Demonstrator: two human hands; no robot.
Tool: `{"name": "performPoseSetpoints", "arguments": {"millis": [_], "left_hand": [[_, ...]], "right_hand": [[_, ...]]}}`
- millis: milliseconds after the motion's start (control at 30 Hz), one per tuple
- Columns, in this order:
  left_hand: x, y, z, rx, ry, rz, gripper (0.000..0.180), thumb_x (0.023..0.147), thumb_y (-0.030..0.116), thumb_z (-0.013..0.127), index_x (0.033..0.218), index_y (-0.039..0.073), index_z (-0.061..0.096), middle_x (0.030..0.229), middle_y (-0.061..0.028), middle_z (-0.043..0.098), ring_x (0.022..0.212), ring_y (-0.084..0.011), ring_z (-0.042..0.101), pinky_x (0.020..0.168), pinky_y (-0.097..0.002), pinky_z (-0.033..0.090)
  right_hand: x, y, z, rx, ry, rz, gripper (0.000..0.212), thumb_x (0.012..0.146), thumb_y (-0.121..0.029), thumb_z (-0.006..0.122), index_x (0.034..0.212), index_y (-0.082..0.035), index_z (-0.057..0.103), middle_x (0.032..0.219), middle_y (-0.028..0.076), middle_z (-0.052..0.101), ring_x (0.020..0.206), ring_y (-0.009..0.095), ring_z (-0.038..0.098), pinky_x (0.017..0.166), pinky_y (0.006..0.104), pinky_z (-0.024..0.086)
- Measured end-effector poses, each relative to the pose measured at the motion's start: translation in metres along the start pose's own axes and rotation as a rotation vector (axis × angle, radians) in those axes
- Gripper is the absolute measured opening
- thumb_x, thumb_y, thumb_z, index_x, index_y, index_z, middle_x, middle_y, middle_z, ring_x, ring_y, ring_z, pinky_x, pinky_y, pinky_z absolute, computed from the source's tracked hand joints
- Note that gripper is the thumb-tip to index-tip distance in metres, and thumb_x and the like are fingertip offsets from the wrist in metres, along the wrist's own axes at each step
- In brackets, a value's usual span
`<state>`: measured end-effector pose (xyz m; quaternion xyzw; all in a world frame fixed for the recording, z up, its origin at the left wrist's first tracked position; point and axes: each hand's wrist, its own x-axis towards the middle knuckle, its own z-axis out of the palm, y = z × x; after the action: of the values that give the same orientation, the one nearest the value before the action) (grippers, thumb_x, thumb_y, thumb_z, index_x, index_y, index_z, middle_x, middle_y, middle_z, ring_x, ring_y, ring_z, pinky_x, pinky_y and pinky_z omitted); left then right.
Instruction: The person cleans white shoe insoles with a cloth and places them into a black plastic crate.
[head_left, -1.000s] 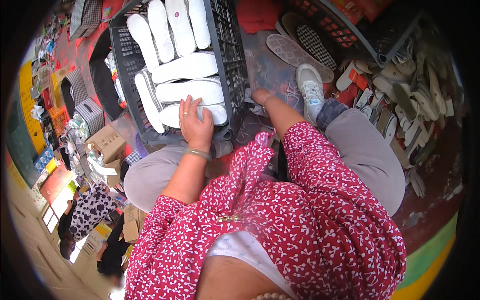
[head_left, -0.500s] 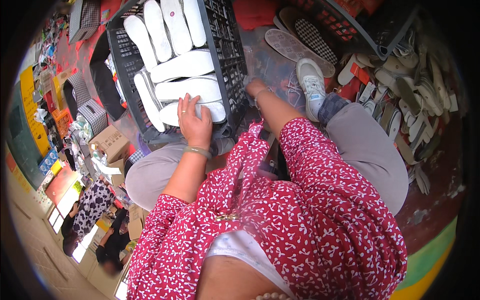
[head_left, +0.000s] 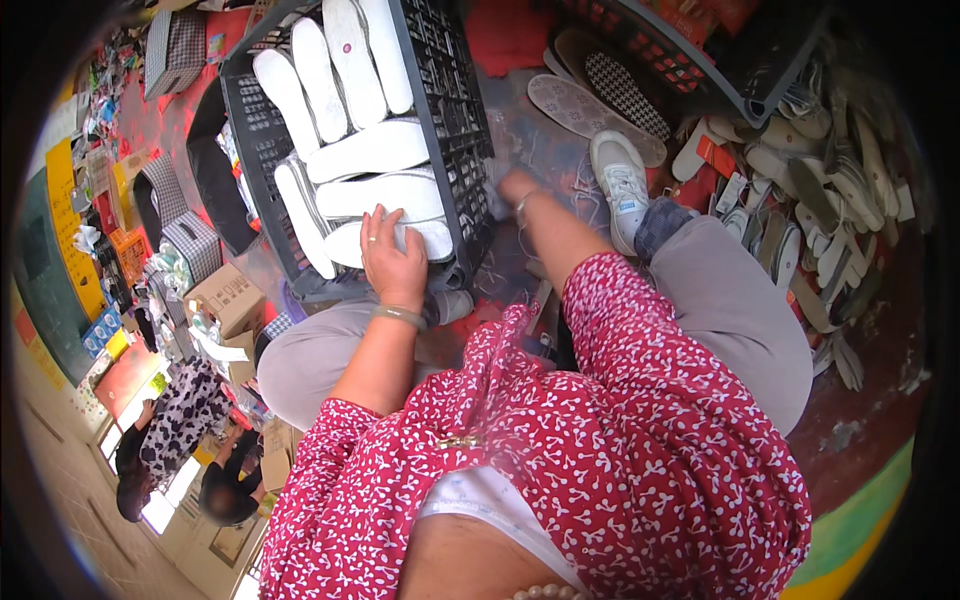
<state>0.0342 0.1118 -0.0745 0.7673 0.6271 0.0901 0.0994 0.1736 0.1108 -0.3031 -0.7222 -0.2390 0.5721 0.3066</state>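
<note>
My left hand (head_left: 395,262): fingers slightly apart, resting on nearest white insole (head_left: 438,240). My right hand (head_left: 517,187): outside crate wall, beside blurred grey item (head_left: 496,190); grip cannot be told. Already inside black crate (head_left: 468,140): white insoles (head_left: 375,195), lengthwise and crosswise, apparently well filled. Still outside: patterned insoles (head_left: 580,108), jumbled heap (head_left: 835,200) rightward.

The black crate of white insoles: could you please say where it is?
In the head view, the black crate is at upper left, with the left hand on its nearest white insole and the right hand by its right wall.
</note>
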Motion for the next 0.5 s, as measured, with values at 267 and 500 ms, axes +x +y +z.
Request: {"name": "performPoseSetpoints", "arguments": {"millis": [267, 500], "left_hand": [[-0.005, -0.001, -0.006, 0.028, 0.020, -0.038, 0.028, 0.077, 0.014, 0.056, 0.103, 0.004, 0.062, 0.123, -0.0196, 0.052, 0.122, -0.0374, 0.040, 0.101, -0.0427, 0.033], [-0.004, 0.010, -0.009, 0.019, -0.019, -0.045, 0.028, 0.077, 0.015, 0.056, 0.103, 0.003, 0.062, 0.124, -0.0192, 0.051, 0.123, -0.0364, 0.039, 0.101, -0.0423, 0.032]], "right_hand": [[-0.020, -0.171, -0.086, 0.850, -0.179, 0.135, 0.035, 0.079, 0.001, 0.041, 0.105, -0.008, 0.062, 0.081, 0.006, 0.061, 0.059, 0.020, 0.059, 0.047, 0.0316, 0.047], [0.031, -0.125, -0.028, 0.241, -0.090, -0.177, 0.035, 0.086, 0.001, 0.041, 0.115, -0.006, 0.057, 0.099, 0.005, 0.063, 0.085, 0.017, 0.060, 0.064, 0.0253, 0.047]]}}
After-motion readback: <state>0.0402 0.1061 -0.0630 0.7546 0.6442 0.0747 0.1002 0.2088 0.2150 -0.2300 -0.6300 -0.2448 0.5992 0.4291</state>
